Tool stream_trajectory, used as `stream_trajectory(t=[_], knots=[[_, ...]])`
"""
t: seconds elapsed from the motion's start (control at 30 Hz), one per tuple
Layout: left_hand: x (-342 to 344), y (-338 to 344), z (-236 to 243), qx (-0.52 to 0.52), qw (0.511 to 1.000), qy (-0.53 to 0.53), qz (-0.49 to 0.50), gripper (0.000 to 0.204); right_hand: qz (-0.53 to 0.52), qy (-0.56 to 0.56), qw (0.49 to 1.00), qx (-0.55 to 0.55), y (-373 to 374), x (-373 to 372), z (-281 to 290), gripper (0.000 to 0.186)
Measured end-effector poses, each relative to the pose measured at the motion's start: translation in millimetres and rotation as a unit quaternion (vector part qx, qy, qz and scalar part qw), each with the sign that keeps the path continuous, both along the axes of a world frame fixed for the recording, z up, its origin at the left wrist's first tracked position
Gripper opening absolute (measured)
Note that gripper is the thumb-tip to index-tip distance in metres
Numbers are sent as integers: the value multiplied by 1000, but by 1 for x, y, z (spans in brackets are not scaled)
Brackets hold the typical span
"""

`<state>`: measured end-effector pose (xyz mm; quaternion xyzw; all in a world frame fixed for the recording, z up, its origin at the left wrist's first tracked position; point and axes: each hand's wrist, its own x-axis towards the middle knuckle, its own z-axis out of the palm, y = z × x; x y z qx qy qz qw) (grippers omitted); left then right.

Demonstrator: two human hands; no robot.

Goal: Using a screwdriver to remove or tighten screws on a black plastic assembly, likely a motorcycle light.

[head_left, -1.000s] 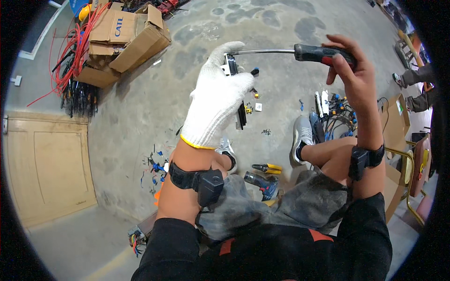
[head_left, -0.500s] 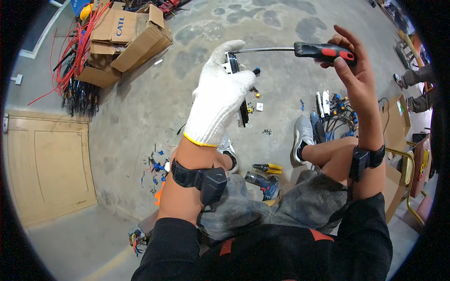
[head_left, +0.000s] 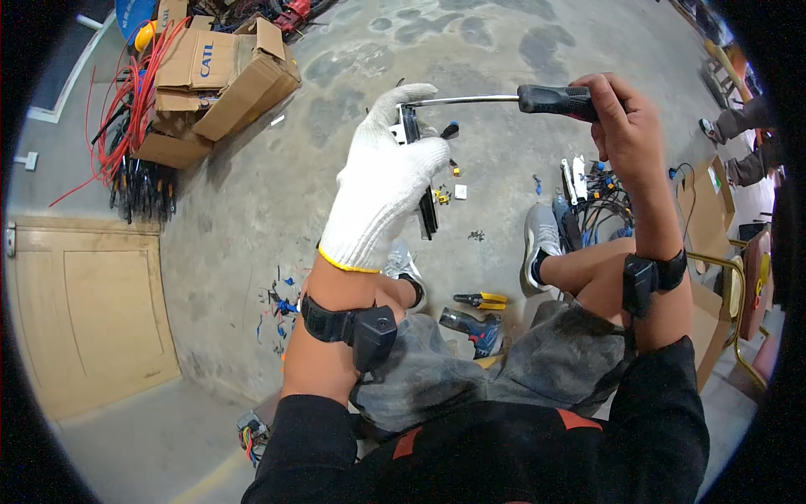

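My left hand, in a white knit glove, is closed around a thin black electrical part held upright above the concrete floor. My bare right hand grips the black handle of a long screwdriver. Its steel shaft runs level to the left, and the tip meets the top of the black part near my gloved fingers. Both wrists carry black strap-on devices.
Torn cardboard boxes and red cables lie at the upper left. A cordless drill and yellow-handled pliers rest by my knees. Blue wires and small parts are scattered right. A wooden panel lies left.
Both hands have stayed almost in place; the screwdriver handle has turned slightly in my right hand and my fingers have shifted on it.
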<state>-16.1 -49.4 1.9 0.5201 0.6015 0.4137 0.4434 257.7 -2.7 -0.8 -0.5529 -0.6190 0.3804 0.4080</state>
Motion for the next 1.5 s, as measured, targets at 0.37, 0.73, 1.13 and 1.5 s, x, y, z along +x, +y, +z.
stream_trajectory(t=[0.37, 0.73, 1.13, 1.5], knots=[[3, 4, -2, -22, 999, -37, 15, 54, 107, 98, 968, 206, 3, -1, -7, 38], [-3, 4, -9, -11, 1000, -16, 18, 49, 28, 72, 993, 85, -6, -12, 0, 33], [3, -5, -20, 13, 1000, -25, 12, 51, -57, 120, 990, 35, 1, -28, -17, 38], [-5, 10, -10, 25, 995, -50, 77, 57, -122, 102, 985, 68, 58, -6, -43, 41]])
